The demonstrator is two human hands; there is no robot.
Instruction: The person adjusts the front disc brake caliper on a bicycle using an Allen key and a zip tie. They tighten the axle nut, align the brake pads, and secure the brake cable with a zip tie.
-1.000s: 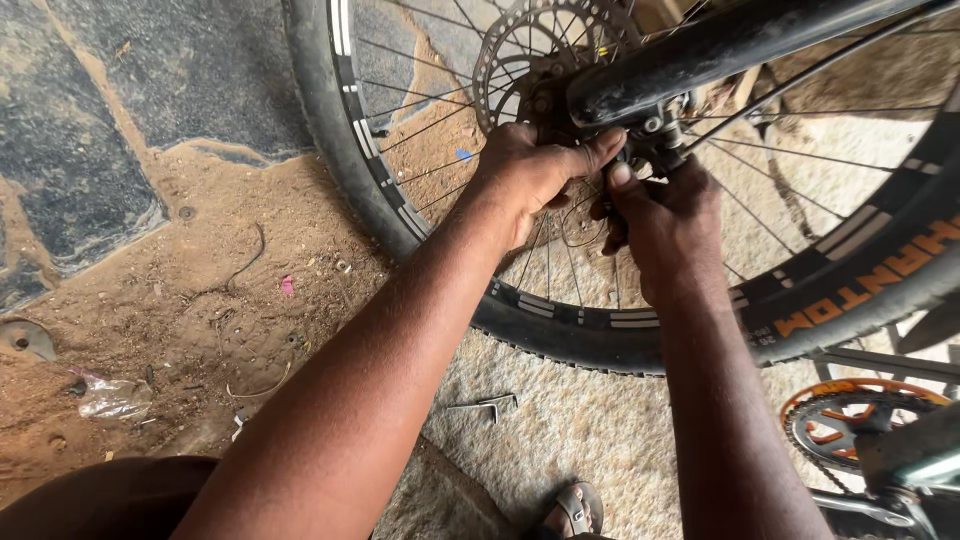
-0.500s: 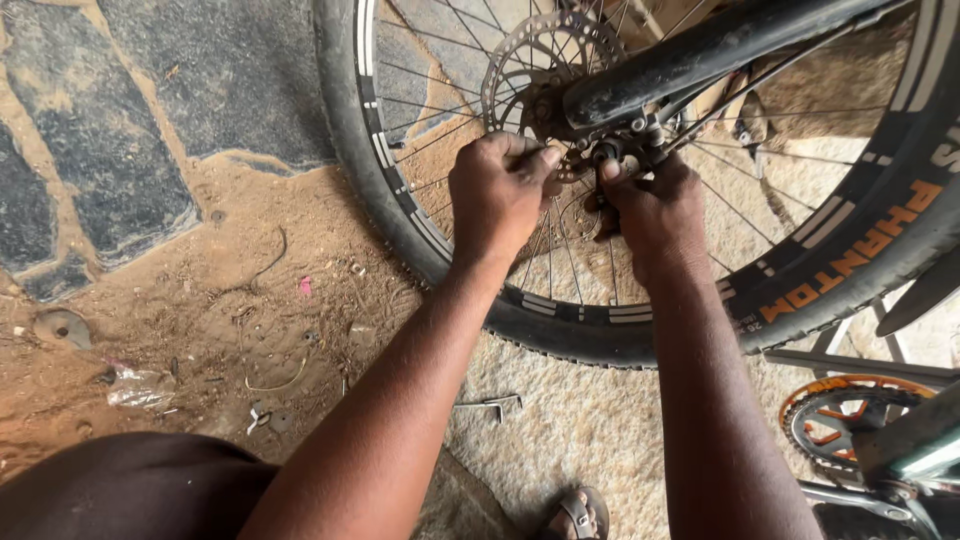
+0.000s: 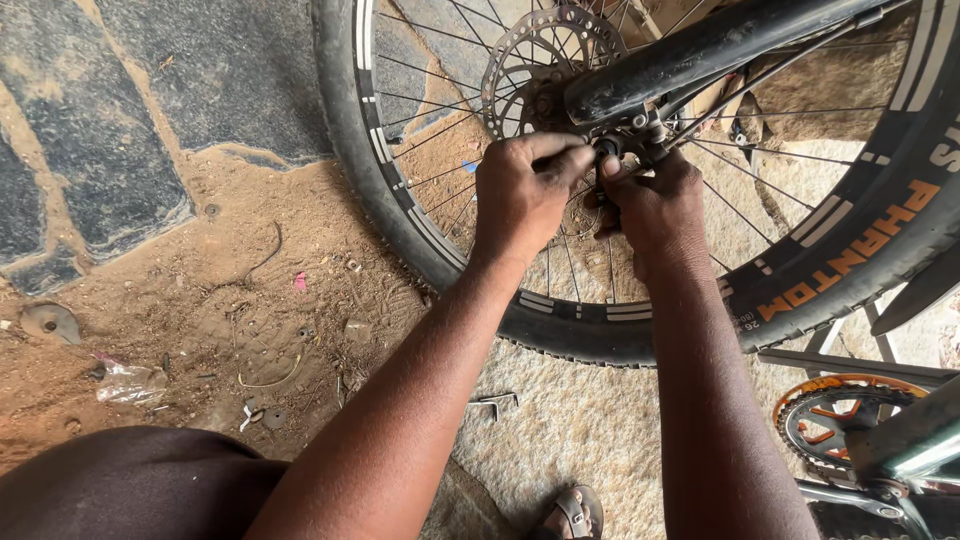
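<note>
Seemingly pinched between fingers (image 3: 575, 160), axle nut (image 3: 610, 146)

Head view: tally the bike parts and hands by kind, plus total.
Hands: 2, left hand and right hand, both at the wheel hub
Wheel: 1
Brake disc: 1
Black frame tube: 1
Orange chainring: 1
Total: 6
</note>
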